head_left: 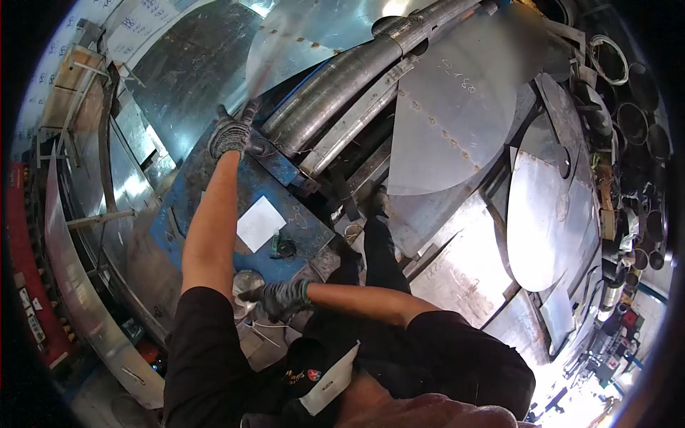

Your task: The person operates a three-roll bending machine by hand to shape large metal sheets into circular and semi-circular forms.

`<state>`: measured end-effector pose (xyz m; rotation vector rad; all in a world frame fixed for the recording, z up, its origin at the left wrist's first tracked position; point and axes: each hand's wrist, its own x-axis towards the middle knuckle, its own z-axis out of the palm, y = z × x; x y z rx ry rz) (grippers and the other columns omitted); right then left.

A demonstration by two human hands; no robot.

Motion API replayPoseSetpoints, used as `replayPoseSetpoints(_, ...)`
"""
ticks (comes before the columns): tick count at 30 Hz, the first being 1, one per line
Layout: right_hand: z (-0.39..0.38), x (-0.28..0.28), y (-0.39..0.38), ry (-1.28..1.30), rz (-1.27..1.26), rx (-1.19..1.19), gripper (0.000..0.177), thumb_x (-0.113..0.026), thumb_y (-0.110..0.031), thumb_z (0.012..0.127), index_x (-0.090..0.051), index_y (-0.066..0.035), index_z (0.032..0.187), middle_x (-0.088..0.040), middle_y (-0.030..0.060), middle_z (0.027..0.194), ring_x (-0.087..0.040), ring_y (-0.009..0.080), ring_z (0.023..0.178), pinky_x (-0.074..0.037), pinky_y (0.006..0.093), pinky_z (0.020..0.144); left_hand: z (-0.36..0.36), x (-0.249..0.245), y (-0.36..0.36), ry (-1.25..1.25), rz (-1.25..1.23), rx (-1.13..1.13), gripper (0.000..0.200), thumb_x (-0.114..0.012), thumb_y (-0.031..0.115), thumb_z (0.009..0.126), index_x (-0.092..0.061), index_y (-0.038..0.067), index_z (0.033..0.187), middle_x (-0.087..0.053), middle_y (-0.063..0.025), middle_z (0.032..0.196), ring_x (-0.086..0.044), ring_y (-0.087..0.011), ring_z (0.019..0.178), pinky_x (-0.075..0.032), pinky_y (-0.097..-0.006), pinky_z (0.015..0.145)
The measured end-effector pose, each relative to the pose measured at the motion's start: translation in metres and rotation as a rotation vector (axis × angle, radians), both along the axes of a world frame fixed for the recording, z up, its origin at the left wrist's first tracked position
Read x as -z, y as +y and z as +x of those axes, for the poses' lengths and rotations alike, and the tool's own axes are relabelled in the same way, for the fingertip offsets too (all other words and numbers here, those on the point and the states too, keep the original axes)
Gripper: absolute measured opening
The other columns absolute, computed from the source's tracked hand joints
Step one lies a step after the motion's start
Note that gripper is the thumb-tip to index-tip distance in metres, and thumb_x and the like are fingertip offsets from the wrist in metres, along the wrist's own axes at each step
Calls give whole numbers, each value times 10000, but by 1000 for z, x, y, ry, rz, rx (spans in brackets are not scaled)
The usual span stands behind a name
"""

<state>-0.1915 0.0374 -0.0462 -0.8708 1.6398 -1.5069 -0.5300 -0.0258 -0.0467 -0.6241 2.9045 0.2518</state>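
My left hand (231,135), in a grey knitted glove, reaches forward over the far corner of the blue steel table (193,221). Its fingers are spread, close to the edge of a big dark metal sheet (189,71). My right hand (280,299), gloved the same way, is low in front of my body. One finger stretches out over a small round shiny metal piece (247,282) beside the table's near edge; nothing shows in its grasp. Between the hands, a white sheet of paper (260,224) lies on the blue table, with a small green and black object (284,247) at its corner.
Long metal pipes (335,89) run diagonally from the table toward the back. Large flat cut metal sheets (457,107) are spread to the right, one with chalk writing. Pipe ends (631,121) are stacked at far right. Curved sheet metal (85,264) stands along the left.
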Motion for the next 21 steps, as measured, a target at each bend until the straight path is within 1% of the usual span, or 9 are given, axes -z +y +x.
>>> replayPoseSetpoints(3, -62, 3, 20, 90, -7, 48, 470, -552, -324, 1014, -581, -19, 1371, -709, 188, 1146, -683, 323, 1064, -544, 449, 912, -13, 25, -21, -209, 66, 303, 994, -223, 879, 908, -527, 150, 1512, -562, -235, 1475, -567, -411, 1343, -408, -550, 1135)
replayPoseSetpoints(6, -176, -10, 92, 762, 677, 320, 438, -540, -271, 1021, -585, -14, 1373, -707, 185, 1150, -668, 311, 1089, -527, 443, 927, -13, 23, -28, -189, 68, 303, 840, -280, 790, 972, -630, 164, 1410, -654, -188, 1365, -603, -398, 1289, -450, -518, 1087)
replayPoseSetpoints(9, -263, -32, 157, 809, 668, 977, 624, -643, -476, 943, -606, -36, 1384, -705, 181, 1252, -663, 344, 1104, -502, 487, 985, -4, -8, -24, -121, 110, 388, 718, -343, 703, 1013, -649, 172, 1387, -684, -162, 1325, -622, -380, 1260, -452, -494, 1094)
replayPoseSetpoints(10, -274, -17, 173, 741, 738, 984, 505, -565, -469, 987, -610, -207, 1416, -620, 136, 1418, -602, 307, 1286, -424, 463, 1106, -7, 0, -29, -68, 78, 444, 656, -375, 663, 1024, -643, 197, 1400, -680, -136, 1344, -626, -353, 1260, -423, -483, 1129)
replayPoseSetpoints(13, -237, -43, 183, -39, 933, 503, 592, -583, -464, 984, -560, -88, 1440, -616, 183, 1388, -585, 351, 1296, -404, 475, 1139, -14, 4, -31, -80, -24, 482, 610, -406, 627, 1028, -614, 221, 1433, -673, -110, 1368, -618, -338, 1280, -358, -503, 1184)
replayPoseSetpoints(14, -213, -22, 173, -34, 933, 496, 592, -583, -464, 984, -560, -88, 1440, -616, 183, 1388, -585, 351, 1296, -404, 475, 1139, -11, -3, -31, -65, -39, 541, 600, -441, 605, 1023, -561, 241, 1485, -610, -87, 1467, -527, -319, 1396, -274, -546, 1226)
replayPoseSetpoints(16, -161, 28, 148, 873, 880, 965, 577, -606, -464, 970, -606, -30, 1349, -662, 220, 1268, -626, 406, 1202, -470, 476, 1077, -7, 4, -34, 63, -156, 573, 611, -447, 605, 1019, -538, 248, 1507, -551, -72, 1528, -444, -311, 1459, -232, -566, 1237)
replayPoseSetpoints(19, -119, 10, 93, 254, 772, 906, 578, -625, -463, 957, -617, -10, 1316, -660, 255, 1239, -641, 425, 1148, -498, 468, 1044, 4, 4, -38, 166, -267, 595, 688, -489, 618, 995, -447, 251, 1575, -346, -73, 1680, -235, -308, 1577, -141, -603, 1255)
replayPoseSetpoints(21, -63, 61, 38, 140, 438, 959, 846, -670, -456, 923, -351, -19, 1574, -576, 275, 1392, -583, 425, 1256, -482, 482, 1045, 6, -1, -36, 219, -319, 459, 754, -520, 628, 978, -389, 233, 1607, -302, -134, 1690, -232, -334, 1576, -132, -604, 1259)
